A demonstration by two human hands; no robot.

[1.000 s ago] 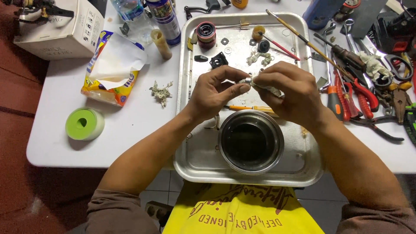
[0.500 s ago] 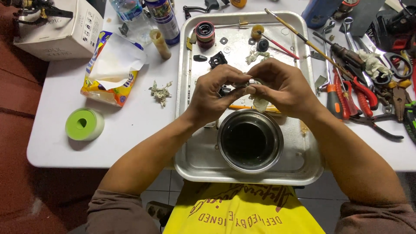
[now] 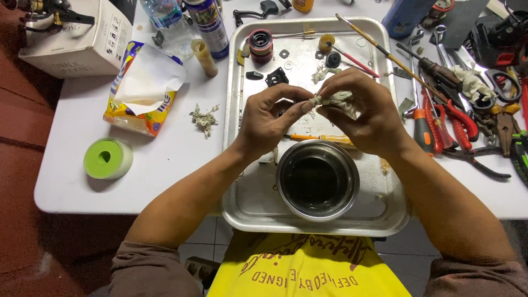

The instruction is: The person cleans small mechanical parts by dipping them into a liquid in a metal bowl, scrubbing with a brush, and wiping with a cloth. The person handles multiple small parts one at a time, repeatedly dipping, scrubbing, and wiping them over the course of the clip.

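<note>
Off-white crumpled rag (image 3: 338, 100), twisted and grimy, pinched between both hands, left (image 3: 269, 121), right (image 3: 363, 113)

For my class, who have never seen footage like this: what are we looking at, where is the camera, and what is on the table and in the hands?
There is no machine here, only a person working with two bare hands. The camera sits on the person's head and looks straight down, so the arms enter from the bottom of the picture. The left hand and right hand meet over a metal tray and together pinch a small wad of whitish cloth or tissue; whether a small part is inside it is hidden. On the tray stand a round steel bowl and several small dark parts. On the white table lie a green roll of tape, a tissue packet, and pliers with red handles on the right.
</note>
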